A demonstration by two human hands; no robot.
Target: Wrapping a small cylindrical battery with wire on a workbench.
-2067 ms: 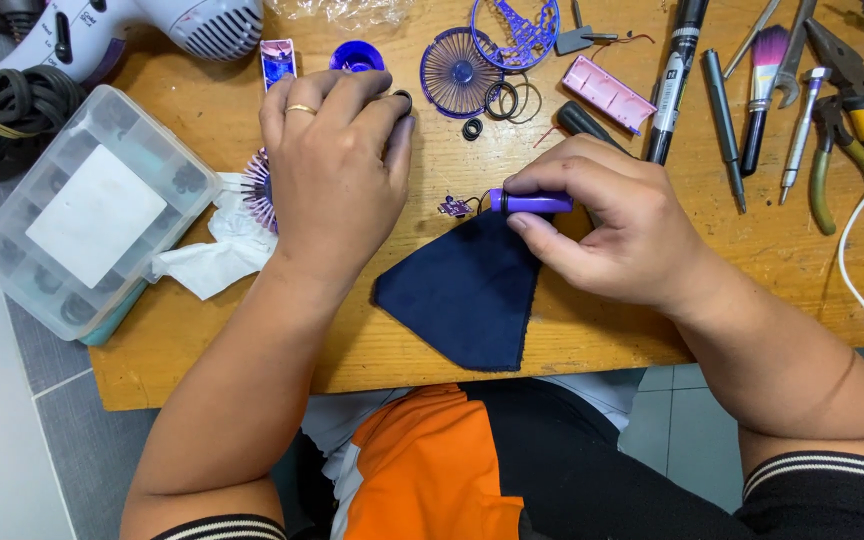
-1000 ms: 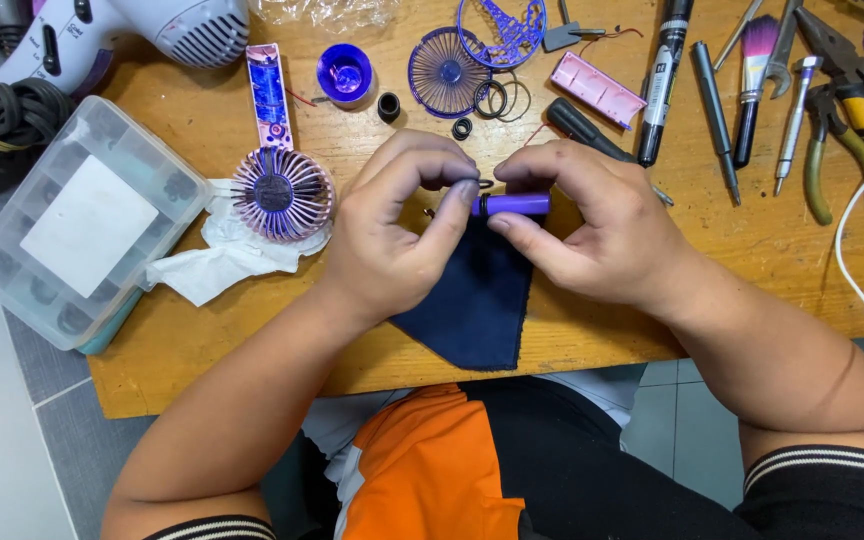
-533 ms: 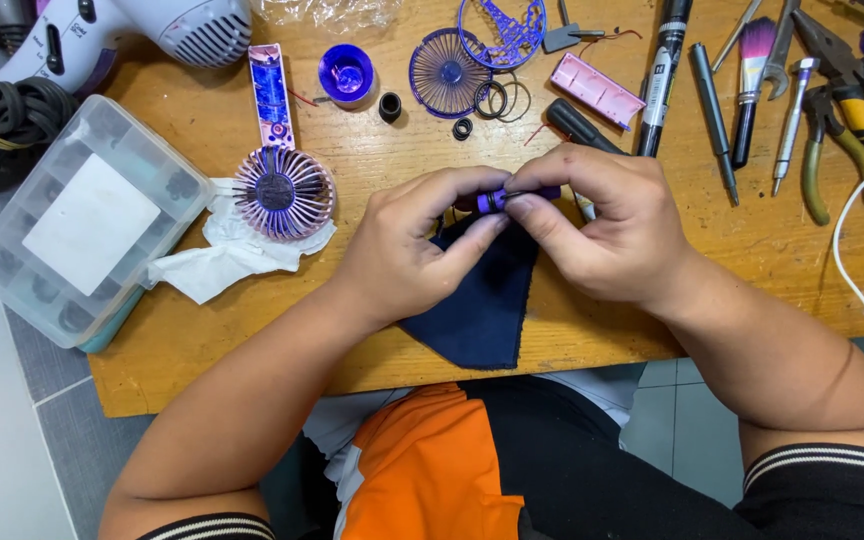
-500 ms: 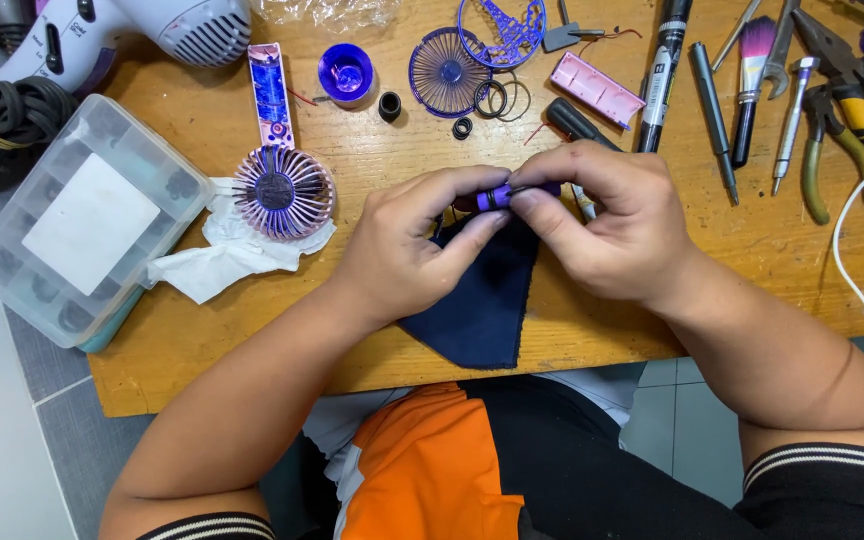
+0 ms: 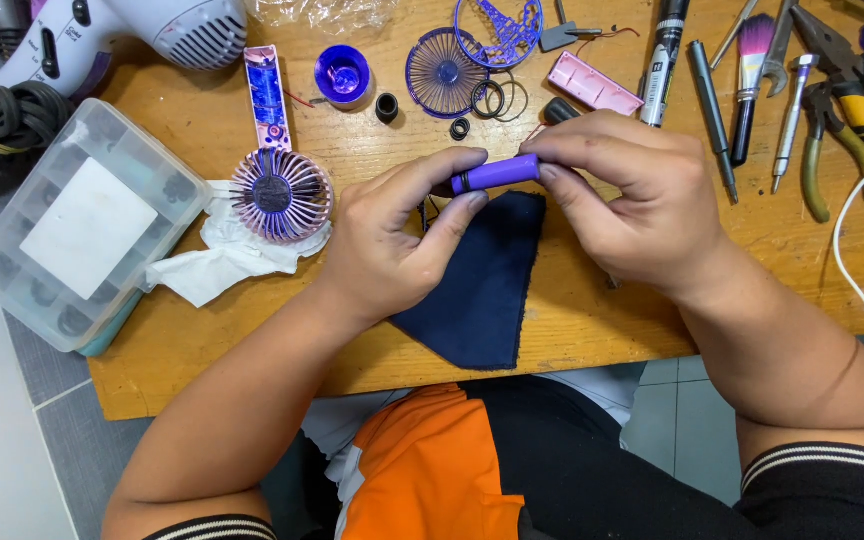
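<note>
Both hands meet over a dark blue cloth (image 5: 482,290) on the wooden table (image 5: 202,350). A small purple cylinder (image 5: 497,173) is pinched between them. My left hand (image 5: 397,245) grips its left end with thumb and forefinger. My right hand (image 5: 627,205) holds its right end from above. Left of my left hand lies a small fan body with a round pink grille (image 5: 280,193) and a narrow handle, resting partly on a white tissue (image 5: 217,265).
A clear plastic box (image 5: 82,225) sits at the left edge, with a white hair dryer (image 5: 152,30) and its coiled black cord behind it. A purple fan grille (image 5: 444,72), blue cap (image 5: 342,73), black rings, pink cover (image 5: 602,85), pens, brush and pliers (image 5: 837,120) line the back.
My left hand left the fan body, which now lies uncovered on the tissue, and came to the purple cylinder. Both hands now pinch it above the cloth.
</note>
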